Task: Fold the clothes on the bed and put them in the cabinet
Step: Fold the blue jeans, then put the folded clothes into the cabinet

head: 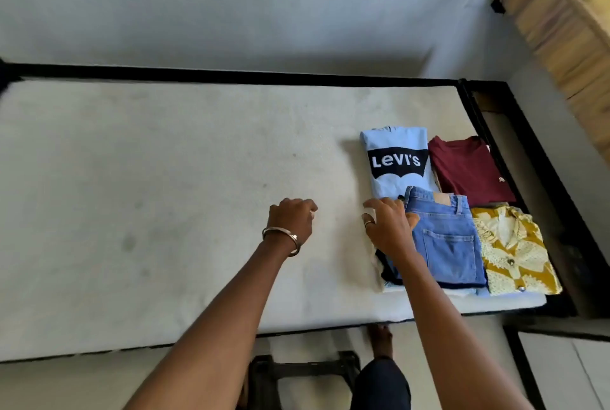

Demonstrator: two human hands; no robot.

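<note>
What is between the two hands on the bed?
Only bare white mattress shows between the left hand and the right hand in the head view.

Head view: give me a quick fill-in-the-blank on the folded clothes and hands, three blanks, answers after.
1. The light blue T-shirt bears the printed word ____.
2. The right hand rests on the pile topped by folded ____.
3. The maroon shirt lies behind the patterned shirt coloured ____.
The left hand holds nothing.
Answers: Levi's; jeans; yellow
</note>
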